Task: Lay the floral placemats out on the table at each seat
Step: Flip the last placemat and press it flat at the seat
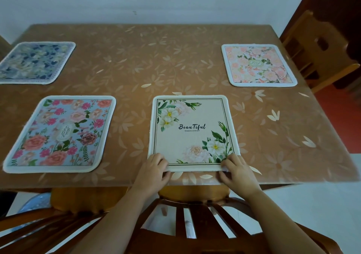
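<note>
1. Head view: the left hand (154,168) and right hand (235,170) each pinch a near corner of the cream placemat (192,131), fingers (161,161) curled over its edge.
2. The cream placemat lies flat on the counter (175,62), reaching away from the fingers.
3. The pink-flowered placemat (60,133) lies left of the fingers.
4. The blue placemat (36,62) sits far left, the peach placemat (258,65) far right, both beyond the fingers.

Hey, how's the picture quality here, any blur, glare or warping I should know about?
Head view: wide-angle warping bows the brown floral-covered table at its edges; the dark blue floral placemat far left looks soft and smeared, while the cream placemat printed "Beautiful" is sharp; light is even and dim, with a faint sheen on the table's near right corner; both hands, left hand and right hand, show slight blur.
</note>
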The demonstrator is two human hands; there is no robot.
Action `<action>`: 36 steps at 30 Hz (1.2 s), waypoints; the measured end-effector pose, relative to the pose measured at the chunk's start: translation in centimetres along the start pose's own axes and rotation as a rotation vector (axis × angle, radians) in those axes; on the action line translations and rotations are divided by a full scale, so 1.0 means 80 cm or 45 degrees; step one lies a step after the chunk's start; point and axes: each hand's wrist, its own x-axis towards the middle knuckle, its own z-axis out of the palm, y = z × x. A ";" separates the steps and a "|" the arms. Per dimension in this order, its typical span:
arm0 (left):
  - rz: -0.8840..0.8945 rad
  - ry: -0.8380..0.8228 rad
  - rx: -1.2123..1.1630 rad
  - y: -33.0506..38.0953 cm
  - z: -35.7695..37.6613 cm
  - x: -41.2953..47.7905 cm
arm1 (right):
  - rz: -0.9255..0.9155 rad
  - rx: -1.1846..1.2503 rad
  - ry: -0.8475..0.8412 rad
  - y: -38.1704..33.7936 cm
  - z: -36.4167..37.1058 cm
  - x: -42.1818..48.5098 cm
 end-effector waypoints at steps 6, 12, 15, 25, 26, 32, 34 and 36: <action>-0.167 -0.409 0.052 -0.014 0.016 0.008 | 0.221 0.013 -0.200 0.005 0.013 0.012; -0.276 -0.507 0.233 -0.002 0.033 0.026 | 0.302 -0.320 -0.464 -0.004 0.037 0.032; -0.330 -0.473 0.258 0.004 0.039 0.042 | 0.362 -0.316 -0.415 -0.020 0.051 0.047; -0.359 -0.205 0.294 -0.014 0.050 0.090 | 0.272 -0.347 -0.326 -0.003 0.054 0.128; -0.353 -0.184 0.281 -0.017 0.049 0.099 | 0.260 -0.355 -0.320 -0.001 0.053 0.139; -0.344 -0.105 0.277 -0.040 0.053 0.166 | 0.217 -0.361 -0.254 0.015 0.057 0.202; -0.357 -0.100 0.295 -0.048 0.055 0.190 | 0.211 -0.362 -0.245 0.020 0.059 0.220; -0.372 -0.097 0.283 -0.055 0.055 0.212 | 0.212 -0.366 -0.234 0.024 0.059 0.234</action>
